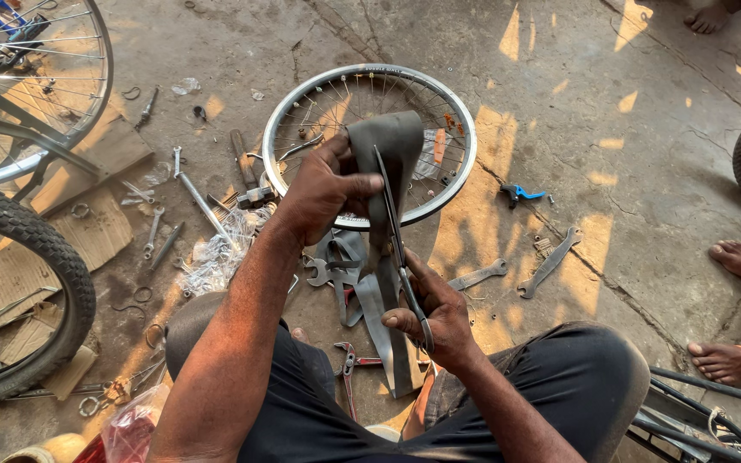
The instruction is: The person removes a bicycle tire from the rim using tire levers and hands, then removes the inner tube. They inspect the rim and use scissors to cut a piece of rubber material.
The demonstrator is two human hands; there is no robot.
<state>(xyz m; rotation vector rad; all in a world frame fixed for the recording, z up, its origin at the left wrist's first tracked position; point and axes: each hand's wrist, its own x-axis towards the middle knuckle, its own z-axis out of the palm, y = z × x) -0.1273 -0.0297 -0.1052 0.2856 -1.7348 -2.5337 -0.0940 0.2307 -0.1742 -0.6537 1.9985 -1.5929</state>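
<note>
Bare wheel rim (465, 129) flat on concrete floor (628, 111); blue lever (521, 194), two wrenches (551, 261) right of it; hammer (243, 167), spanners (154, 231) left.

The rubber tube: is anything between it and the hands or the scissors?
No. The left hand grips the rubber tube directly, and the right hand holds the scissors with their blades right against it. Nothing visible sits between them.

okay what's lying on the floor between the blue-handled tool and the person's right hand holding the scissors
In the head view, a flat metal spanner lies on the concrete between the blue-handled tool and the right hand, which grips the scissors.
</note>
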